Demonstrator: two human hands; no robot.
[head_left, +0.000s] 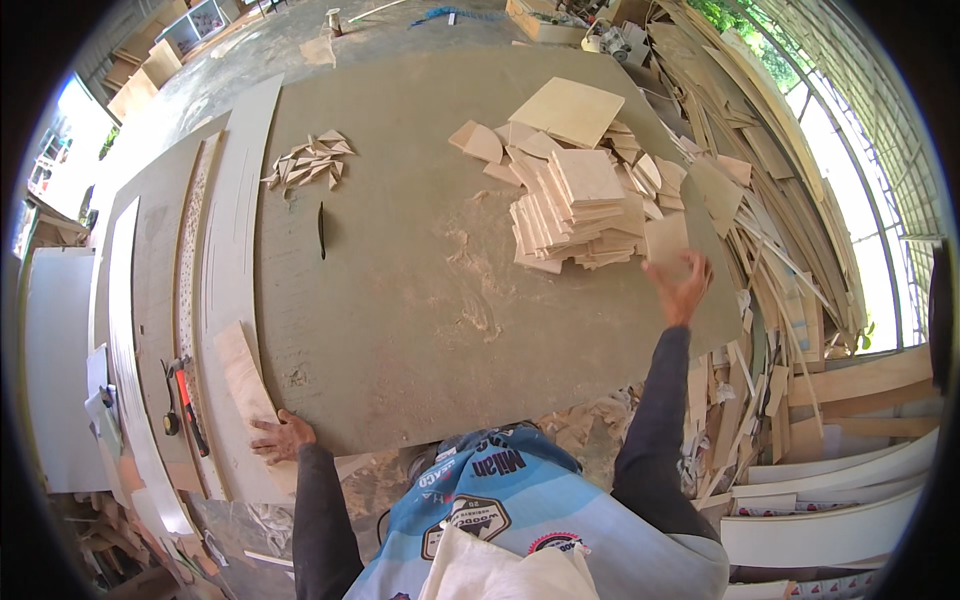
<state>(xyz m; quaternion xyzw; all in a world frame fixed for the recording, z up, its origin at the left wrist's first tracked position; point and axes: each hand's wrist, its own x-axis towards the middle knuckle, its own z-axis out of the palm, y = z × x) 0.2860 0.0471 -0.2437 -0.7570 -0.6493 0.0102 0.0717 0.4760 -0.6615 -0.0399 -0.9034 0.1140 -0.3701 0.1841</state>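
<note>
My left hand (283,437) lies at the near end of a pale plywood strip (243,372), its fingers stretched flat over the wood near the table's front edge. At the right, my right hand (682,290) has thumb and fingers closed about the lower edge of a small square plywood piece (666,237). This piece sits beside a stepped stack of plywood squares (585,180). More loose pieces surround the stack, some with curved edges, and a larger pale plywood panel (568,110) lies behind it.
Small wooden offcuts (308,160) and a thin dark tool (321,231) lie on the large worktable (370,300). Farther left are long boards (228,220), a red-and-black hammer (187,405) and a tape measure (171,423). Scrap strips (775,200) are piled beyond the right edge; sawdust marks the tabletop.
</note>
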